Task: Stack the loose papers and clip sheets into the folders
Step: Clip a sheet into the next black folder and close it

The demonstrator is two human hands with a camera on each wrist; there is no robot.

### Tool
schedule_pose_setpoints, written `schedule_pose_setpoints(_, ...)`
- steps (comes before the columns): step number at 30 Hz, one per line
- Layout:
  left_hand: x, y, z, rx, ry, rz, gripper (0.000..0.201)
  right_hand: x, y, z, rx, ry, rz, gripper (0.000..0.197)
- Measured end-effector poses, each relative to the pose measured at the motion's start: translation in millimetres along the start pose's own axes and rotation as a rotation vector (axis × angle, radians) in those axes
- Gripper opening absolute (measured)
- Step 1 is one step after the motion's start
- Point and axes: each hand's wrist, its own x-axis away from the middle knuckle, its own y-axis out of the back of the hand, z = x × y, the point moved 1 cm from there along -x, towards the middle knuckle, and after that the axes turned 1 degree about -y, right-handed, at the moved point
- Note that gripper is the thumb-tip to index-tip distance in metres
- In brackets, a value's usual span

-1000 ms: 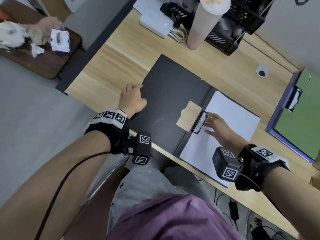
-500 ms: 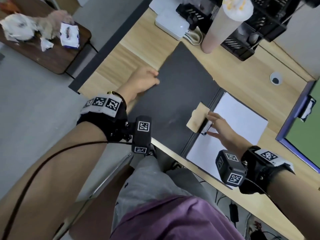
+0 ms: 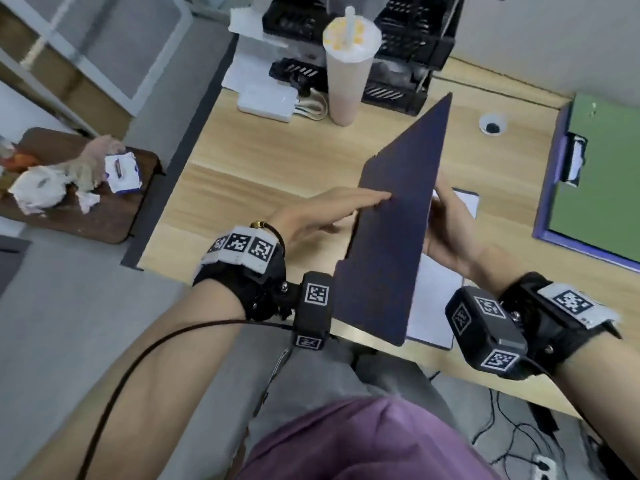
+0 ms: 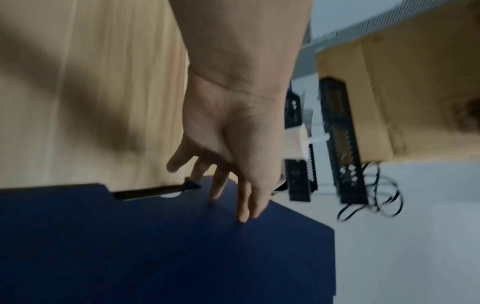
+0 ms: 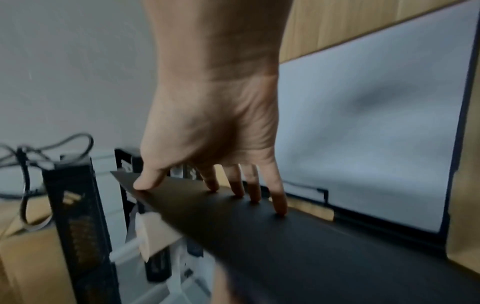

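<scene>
A dark blue folder lies on the wooden desk (image 3: 259, 168) with its cover (image 3: 391, 244) standing almost upright, mid-swing over the white sheets (image 3: 434, 306) clipped in its right half. My left hand (image 3: 346, 207) is flat, its straight fingers (image 4: 244, 216) pressing the cover's outer face (image 4: 155, 246). On the other side, my right hand (image 3: 446, 223) meets the cover (image 5: 285, 236) with straight fingers (image 5: 280, 207) on its inner face and the thumb at its edge. The white paper (image 5: 363, 123) lies below. The cover hides the folder's clip.
A green clipboard with a purple rim (image 3: 602, 178) lies at the desk's right. A tall drink cup with a straw (image 3: 349, 67), a white adapter (image 3: 266, 102) and black mesh trays (image 3: 408, 46) stand at the back. A cable hole (image 3: 491, 124) is nearby. A low side table (image 3: 69, 188) holds tissues.
The cover, flat on the desk a second ago, has swung up nearly vertical toward the right. My left hand follows it, pushing. My right hand left the clip and rose to the cover's inner face.
</scene>
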Motion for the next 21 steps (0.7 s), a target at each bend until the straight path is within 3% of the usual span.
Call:
schedule_pose_setpoints(2, -29, -20, 11, -0.077, -0.032, -0.032, 0.039, 14, 27, -5, -0.098, 0.040, -0.050, 0.042)
schedule_pose_setpoints(4, -55, -35, 22, -0.105, -0.026, -0.158, 0.044, 29, 56, -11, -0.149, 0.049, -0.157, 0.043)
schedule_pose_setpoints(7, -85, -45, 43, -0.101, 0.033, -0.353, 0.045, 50, 98, -24, 0.006, -0.019, -0.301, 0.033)
schedule_pose_setpoints(10, -91, -51, 44, -0.165, 0.052, -0.437, 0.041, 60, 129, -43, 0.110, -0.066, -0.385, 0.028)
schedule_pose_setpoints(12, -88, -58, 38, -0.176, 0.064, -0.504, 0.034, 60, 143, -56, 0.091, -0.094, -0.432, 0.010)
schedule_pose_setpoints(15, -84, -64, 46, -0.048, 0.160, -0.566, 0.024, 55, 154, -73, 0.115, -0.154, -0.413, 0.017)
schedule_pose_setpoints(17, -85, -63, 65, -0.021, 0.223, -0.575, 0.013, 50, 157, -81, 0.108, -0.137, -0.333, 0.011)
schedule_pose_setpoints(21, -70, -74, 65, 0.098, 0.322, -0.598, 0.014, 41, 168, -85, -0.002, -0.112, -0.331, 0.009)
